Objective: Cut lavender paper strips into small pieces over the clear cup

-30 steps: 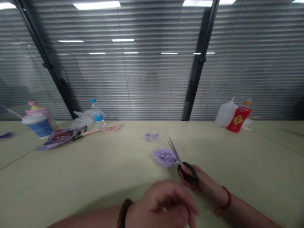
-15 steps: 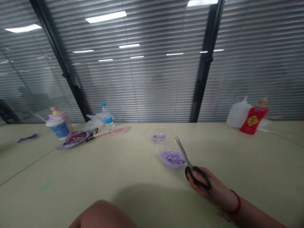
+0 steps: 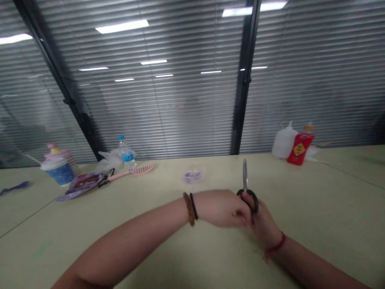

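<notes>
My right hand (image 3: 266, 226) grips a pair of scissors (image 3: 245, 176) by the black handles. The narrow blades point up and away from me, close together. My left hand (image 3: 224, 208) reaches across from the left, with two bracelets on its wrist. Its curled fingers meet my right hand just below the scissor handles. Blur and the overlap hide whatever is between those fingers. Behind my left wrist, a small clear plastic container (image 3: 192, 176) holds purple bits. The larger container of purple shreds is hidden behind my left hand.
At the left lie a pink hairbrush (image 3: 142, 169), a purple packet (image 3: 81, 186) and a purple spoon-like item (image 3: 15, 188). A blue cup (image 3: 60, 172) and a water bottle (image 3: 126, 152) stand behind. A white squeeze bottle (image 3: 284, 142) and a red bottle (image 3: 300, 149) stand back right.
My left hand has come in from the bottom left and reached across to my right hand. The scissors have turned more upright. The view has shifted to the right.
</notes>
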Motion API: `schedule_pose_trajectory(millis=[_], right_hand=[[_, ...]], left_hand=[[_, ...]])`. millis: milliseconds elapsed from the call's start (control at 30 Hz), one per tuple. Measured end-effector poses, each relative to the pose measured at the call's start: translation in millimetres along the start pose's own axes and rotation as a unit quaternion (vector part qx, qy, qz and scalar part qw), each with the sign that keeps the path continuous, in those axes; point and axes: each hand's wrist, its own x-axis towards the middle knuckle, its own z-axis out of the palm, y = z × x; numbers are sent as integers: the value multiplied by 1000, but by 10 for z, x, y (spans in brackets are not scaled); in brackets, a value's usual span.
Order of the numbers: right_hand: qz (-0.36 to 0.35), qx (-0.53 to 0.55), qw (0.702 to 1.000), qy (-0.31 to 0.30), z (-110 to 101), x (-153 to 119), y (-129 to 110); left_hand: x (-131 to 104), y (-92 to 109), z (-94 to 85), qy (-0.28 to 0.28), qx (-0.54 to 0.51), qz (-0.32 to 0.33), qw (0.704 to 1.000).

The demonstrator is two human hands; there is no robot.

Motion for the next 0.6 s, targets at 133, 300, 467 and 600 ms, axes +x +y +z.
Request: schedule_pose_trajectory(millis=[133,300,467,600], right_hand=[[47,87,995,22,-75,116,-6],[94,147,984,28,-128,172,12],[119,164,979,15,-143,167,27],[123,168,978,18,-145,175,46]], left_hand=[[483,-316,-323,-263,451,14,853],[484,-733,-311,-299,568,-14,766],[447,-742,-320,-333,489,30,806],[543,-627,-433,-339,474,39,812]])
